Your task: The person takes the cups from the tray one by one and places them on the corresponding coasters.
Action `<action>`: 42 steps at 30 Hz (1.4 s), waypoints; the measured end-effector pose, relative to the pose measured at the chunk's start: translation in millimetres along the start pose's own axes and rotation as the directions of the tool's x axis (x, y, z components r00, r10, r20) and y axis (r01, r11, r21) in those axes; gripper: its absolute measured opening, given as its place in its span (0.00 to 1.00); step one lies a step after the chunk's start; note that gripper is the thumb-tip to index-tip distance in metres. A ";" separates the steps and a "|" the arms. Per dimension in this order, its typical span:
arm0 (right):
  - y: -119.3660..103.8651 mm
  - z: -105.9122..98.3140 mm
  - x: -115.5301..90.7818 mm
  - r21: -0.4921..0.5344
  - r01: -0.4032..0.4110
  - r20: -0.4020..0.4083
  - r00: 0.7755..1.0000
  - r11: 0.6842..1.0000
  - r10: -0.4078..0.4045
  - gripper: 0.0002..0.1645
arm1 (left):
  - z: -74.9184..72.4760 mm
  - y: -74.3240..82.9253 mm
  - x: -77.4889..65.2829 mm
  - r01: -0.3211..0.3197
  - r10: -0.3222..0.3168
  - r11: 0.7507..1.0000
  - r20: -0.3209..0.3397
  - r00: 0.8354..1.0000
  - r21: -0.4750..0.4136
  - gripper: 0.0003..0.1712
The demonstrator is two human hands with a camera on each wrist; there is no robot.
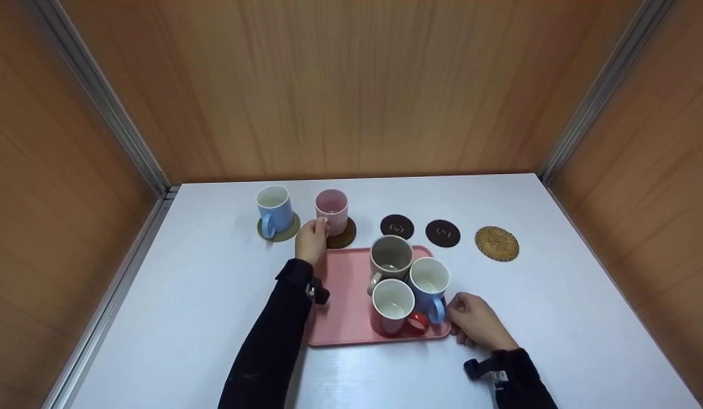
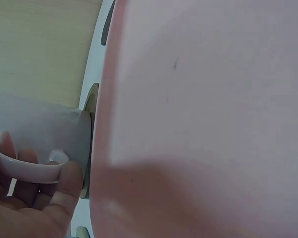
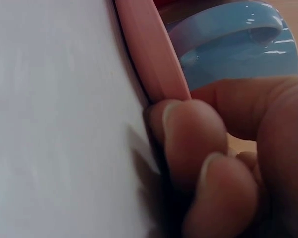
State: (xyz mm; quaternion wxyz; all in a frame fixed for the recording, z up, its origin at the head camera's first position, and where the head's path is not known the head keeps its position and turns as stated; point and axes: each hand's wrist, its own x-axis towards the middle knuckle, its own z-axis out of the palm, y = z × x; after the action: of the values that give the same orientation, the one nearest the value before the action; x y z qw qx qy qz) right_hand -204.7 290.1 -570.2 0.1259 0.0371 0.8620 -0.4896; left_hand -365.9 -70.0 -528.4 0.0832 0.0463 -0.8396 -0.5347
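Observation:
My left hand (image 1: 310, 241) grips the handle (image 2: 32, 172) of a pink mug (image 1: 335, 222), which stands upright over a round brown coaster (image 1: 346, 236) behind the tray. At the front right corner of the pink tray (image 1: 343, 289), my right hand (image 1: 480, 321) pinches the rim (image 3: 154, 54), with its fingertips low at the tray's edge. Three mugs crowd the tray's right half: a grey-beige mug (image 1: 380, 262), a light blue mug (image 1: 424, 300) close to the right hand, and a red mug (image 1: 380, 325) with a white inside.
Another light blue mug (image 1: 279, 217) stands on an olive coaster (image 1: 292, 230) at the back left. Two dark round coasters (image 1: 397, 224) and a woven golden coaster (image 1: 497, 243) lie to the right of the pink mug. Wooden panels (image 1: 351, 85) enclose the white table (image 1: 204, 295) behind and on both sides.

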 end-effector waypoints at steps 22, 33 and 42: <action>-6.2 -0.8 0.4 0.005 -0.011 -0.009 1.000 1.000 0.011 0.12 | -26.0 -2.4 -23.2 0.013 -0.015 0.999 -0.083 0.996 -0.030 0.25; -3.1 -3.6 -1.1 0.002 -0.020 -0.003 1.000 1.000 0.020 0.11 | -69.3 -16.1 -112.9 0.006 -0.012 0.993 0.052 0.999 0.114 0.22; 0.1 -0.6 1.6 0.009 -0.035 0.000 0.999 0.999 0.035 0.12 | -67.3 -17.7 -138.5 -0.016 -0.019 0.970 0.141 0.990 0.242 0.26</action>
State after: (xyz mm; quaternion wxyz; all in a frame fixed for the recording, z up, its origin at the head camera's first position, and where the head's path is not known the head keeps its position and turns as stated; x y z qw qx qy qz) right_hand -206.4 290.5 -570.4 0.1342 0.0528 0.8590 -0.4913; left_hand -217.4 -114.3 -529.1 0.0163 0.0186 -0.9025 -0.4300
